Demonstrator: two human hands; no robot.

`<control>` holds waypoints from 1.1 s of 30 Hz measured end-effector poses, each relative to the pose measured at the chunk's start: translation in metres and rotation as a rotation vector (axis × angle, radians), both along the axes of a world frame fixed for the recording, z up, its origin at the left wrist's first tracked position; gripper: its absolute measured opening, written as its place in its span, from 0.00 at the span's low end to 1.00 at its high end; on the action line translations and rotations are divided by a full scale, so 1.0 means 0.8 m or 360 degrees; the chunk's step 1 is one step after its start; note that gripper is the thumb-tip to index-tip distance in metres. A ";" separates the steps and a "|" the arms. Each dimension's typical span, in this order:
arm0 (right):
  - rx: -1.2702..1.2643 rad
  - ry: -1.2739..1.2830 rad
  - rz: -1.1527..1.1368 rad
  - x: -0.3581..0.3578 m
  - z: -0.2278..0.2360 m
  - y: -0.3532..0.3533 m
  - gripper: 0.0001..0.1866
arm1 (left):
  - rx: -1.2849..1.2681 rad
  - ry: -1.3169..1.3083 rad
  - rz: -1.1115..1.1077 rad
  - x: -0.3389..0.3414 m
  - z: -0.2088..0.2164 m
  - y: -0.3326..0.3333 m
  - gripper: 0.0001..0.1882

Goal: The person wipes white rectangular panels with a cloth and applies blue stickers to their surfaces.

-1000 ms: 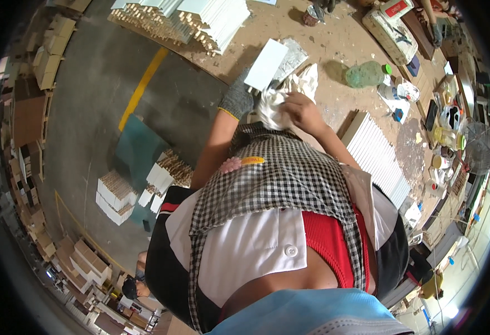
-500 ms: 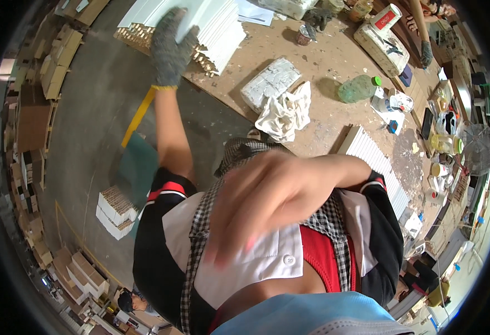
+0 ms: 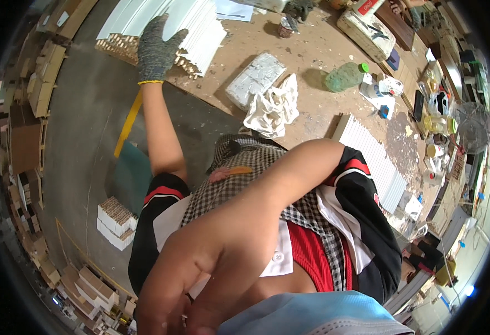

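Left hand [image 3: 158, 49] lay spread on white strips [image 3: 203, 30], upper left; right hand [image 3: 169, 271] had dropped to lower left (grasp: cannot tell), leaving only left at stack.

Brown workbench [image 3: 317, 125], surface spattered with paint. Along its far left edge, a stack of white strips [image 3: 203, 42], cut ends outward; white paper sheets [image 3: 235, 11] just beyond. Nearer the middle, a pale, smeared block [image 3: 255, 81] with a crumpled white cloth [image 3: 275, 109] against it. Farther right, a green-capped bottle [image 3: 344, 78]. At the near right, a row of white strips [image 3: 370, 162]. Below, grey floor [image 3: 88, 145], with a yellow line [image 3: 126, 129] and a green sheet [image 3: 128, 173].
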State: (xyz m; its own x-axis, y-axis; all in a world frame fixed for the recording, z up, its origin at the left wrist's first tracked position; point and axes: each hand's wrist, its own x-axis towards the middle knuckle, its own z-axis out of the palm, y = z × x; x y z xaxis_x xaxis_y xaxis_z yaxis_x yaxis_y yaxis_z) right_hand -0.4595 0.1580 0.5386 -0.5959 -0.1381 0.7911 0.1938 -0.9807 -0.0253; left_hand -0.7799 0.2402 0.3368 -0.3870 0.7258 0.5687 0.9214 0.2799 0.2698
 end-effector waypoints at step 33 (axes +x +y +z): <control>0.1428 -0.2545 -0.1213 -0.218 -0.474 0.232 0.39 | 0.0553 -0.2025 0.0448 0.136 -0.257 -0.241 0.25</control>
